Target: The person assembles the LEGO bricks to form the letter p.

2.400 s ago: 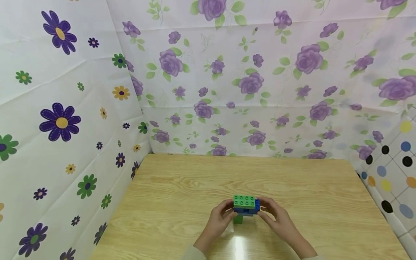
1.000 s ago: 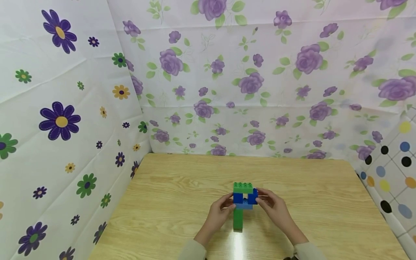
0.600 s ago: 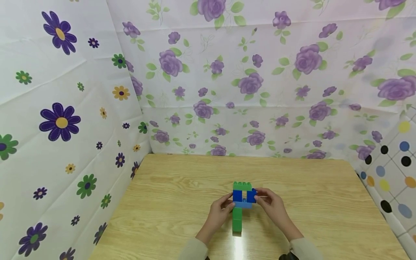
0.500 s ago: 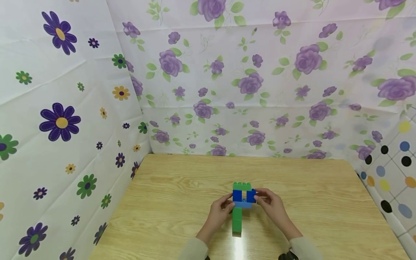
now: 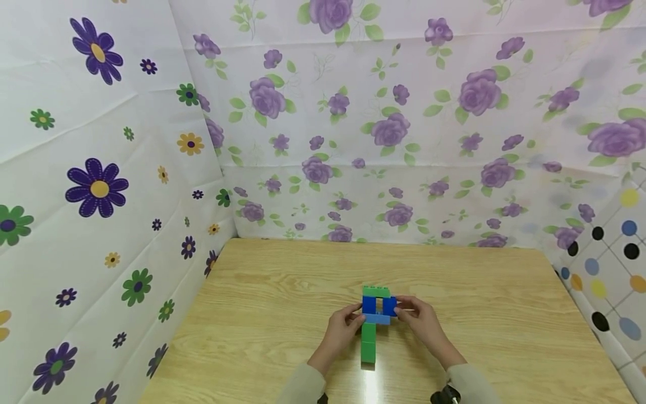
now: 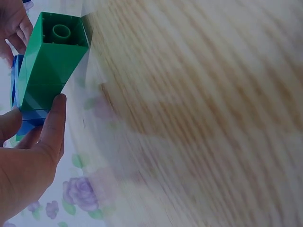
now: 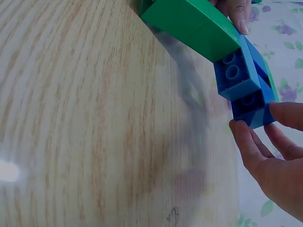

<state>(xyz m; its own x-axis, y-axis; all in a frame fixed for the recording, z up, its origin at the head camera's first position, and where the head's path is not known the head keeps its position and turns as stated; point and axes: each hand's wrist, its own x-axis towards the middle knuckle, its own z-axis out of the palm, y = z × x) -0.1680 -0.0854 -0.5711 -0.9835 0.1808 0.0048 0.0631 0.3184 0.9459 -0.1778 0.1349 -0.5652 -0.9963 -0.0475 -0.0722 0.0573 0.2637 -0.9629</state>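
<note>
Between both hands is a toy building-block model. A green block (image 5: pixel 376 292) with studs forms its top, above two dark blue blocks (image 5: pixel 369 304) with a gap between them. Under those lies a lighter blue block (image 5: pixel 377 319), and a column of green blocks (image 5: pixel 368 342) extends below its left part. My left hand (image 5: pixel 342 334) pinches the model's left side near the lighter blue block. On the opposite side, my right hand (image 5: pixel 425 325) grips the right dark blue block. The hollow underside of the green column (image 6: pixel 61 32) shows in the left wrist view, off the tabletop.
A wood-grain table (image 5: pixel 282 286) spreads beneath the hands. Behind it hangs a rose-patterned sheet (image 5: pixel 353 129), with a daisy-patterned sheet (image 5: pixel 131 241) at the left and a dotted one (image 5: pixel 613 269) at the right.
The model has been tipped: its studded top faced the camera earlier, and now its front and the full green column show. Both hands have kept hold; the last half second shows little movement.
</note>
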